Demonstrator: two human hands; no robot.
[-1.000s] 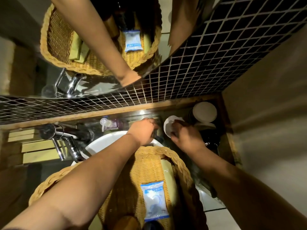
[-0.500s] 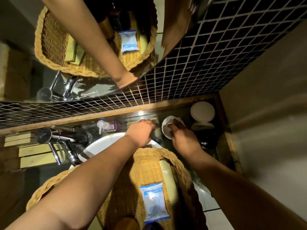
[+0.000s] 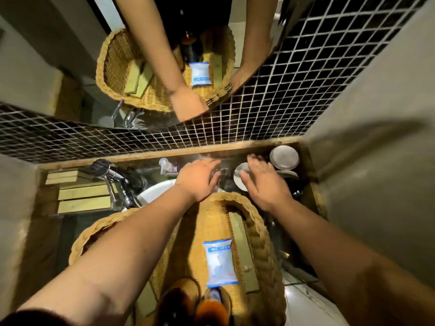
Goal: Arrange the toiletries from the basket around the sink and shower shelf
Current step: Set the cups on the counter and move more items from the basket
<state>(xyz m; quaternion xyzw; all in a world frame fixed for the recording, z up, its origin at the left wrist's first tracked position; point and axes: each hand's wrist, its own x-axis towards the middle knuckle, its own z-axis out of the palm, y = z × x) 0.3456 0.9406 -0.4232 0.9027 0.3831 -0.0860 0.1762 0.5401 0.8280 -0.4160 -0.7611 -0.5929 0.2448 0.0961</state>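
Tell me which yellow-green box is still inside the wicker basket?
The long yellow-green box lying along the woven wicker basket's right wall, beside the blue-white sachet. The other boxes are stacked left of the faucet.

One head-worn wide-angle view looks steeply down, close over the wicker basket (image 3: 256, 222) at 6 o'clock, facing the tiled wall (image 3: 270, 109) at 12 (its mirror (image 3: 77, 67) repeats the scene); no second view.

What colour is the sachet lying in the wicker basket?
Light blue and white, with darker blue bands at both ends; the sachet shows best in the head view.
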